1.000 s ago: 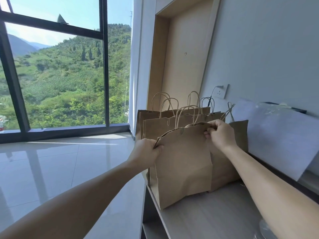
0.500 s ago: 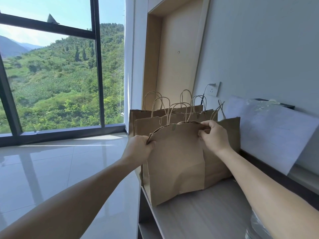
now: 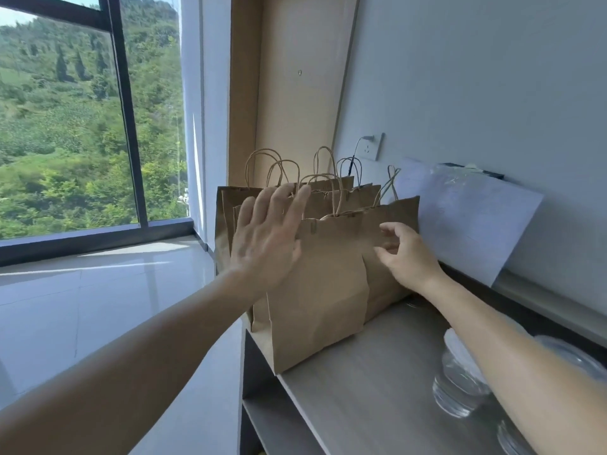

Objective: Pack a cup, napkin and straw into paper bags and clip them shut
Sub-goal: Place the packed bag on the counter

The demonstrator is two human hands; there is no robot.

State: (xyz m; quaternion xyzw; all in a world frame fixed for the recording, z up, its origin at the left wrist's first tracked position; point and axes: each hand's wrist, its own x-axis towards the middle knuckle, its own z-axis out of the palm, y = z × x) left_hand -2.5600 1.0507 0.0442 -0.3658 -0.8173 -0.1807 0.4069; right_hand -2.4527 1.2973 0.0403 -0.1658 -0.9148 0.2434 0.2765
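Bag (image 3: 322, 284) stands between spread left grip (image 3: 266, 238) and loosely open right grip (image 3: 407, 254).

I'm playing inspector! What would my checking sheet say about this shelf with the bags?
Surface: grey wood-look shelf top.
Job's things: front paper bag upright, a clip on its top edge; more bags behind; clear cups at near right.
Clutter: white sheet leaning on the wall.
Grippers: left hand open, fingers spread, before the bags; right hand loosely curled at the bags, holding nothing.
Cables: dark cable plugged into wall socket.
Surroundings: big window, green hillside, shiny tile floor.
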